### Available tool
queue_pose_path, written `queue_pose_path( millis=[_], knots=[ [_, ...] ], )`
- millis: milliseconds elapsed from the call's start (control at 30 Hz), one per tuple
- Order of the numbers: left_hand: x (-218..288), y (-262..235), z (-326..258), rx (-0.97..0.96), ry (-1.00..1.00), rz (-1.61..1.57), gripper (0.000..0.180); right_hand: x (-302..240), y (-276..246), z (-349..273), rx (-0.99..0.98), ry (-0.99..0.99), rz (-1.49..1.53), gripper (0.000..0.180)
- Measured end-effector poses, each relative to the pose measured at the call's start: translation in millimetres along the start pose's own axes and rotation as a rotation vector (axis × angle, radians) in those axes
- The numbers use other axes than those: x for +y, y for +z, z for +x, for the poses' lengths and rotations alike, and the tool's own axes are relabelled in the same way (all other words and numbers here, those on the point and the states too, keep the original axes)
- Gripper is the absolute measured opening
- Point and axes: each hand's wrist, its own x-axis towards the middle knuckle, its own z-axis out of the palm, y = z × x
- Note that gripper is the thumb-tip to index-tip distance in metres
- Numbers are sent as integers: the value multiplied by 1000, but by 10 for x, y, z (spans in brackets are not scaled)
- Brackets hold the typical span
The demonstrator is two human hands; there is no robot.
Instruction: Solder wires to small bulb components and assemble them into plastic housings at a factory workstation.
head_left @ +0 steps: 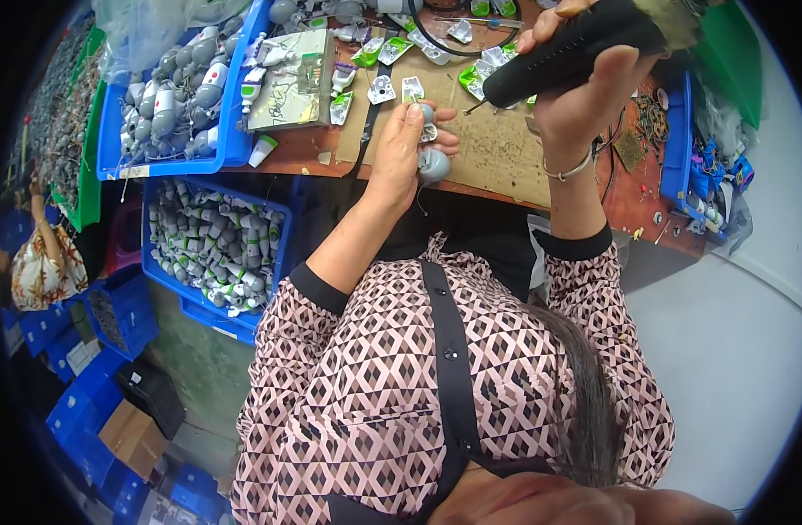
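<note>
My left hand (396, 156) is closed around a small grey and white plastic assembly with a rounded grey end (433, 165), just above the near edge of the workbench. Part of that assembly is hidden by my fingers. In my right hand (580, 109), raised at the right, is a black electric screwdriver (563, 54). Its thin bit (476, 108) points down and left, apart from the assembly. Beyond my left fingertips, a small white plastic shell (412, 88) lies near another white shell (381, 89).
A blue bin (121, 166) of grey rounded parts stands left, beside a pale block (287, 92). Below it, another blue bin (280, 254) holds grey, white and green assemblies. Green-white shells (369, 52) lie around a cardboard sheet (497, 162). Another person (49, 267) is far left.
</note>
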Motion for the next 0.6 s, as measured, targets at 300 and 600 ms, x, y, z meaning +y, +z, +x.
queue_pose_path(
  millis=[300, 600],
  knots=[
    [50, 95, -17, -13, -46, -108, 40, 89, -23, -96, -15, -64, -24, 61],
    [64, 76, -22, 11, -37, -50, 43, 148, -107, -169, -72, -113, -10, 67]
  ],
)
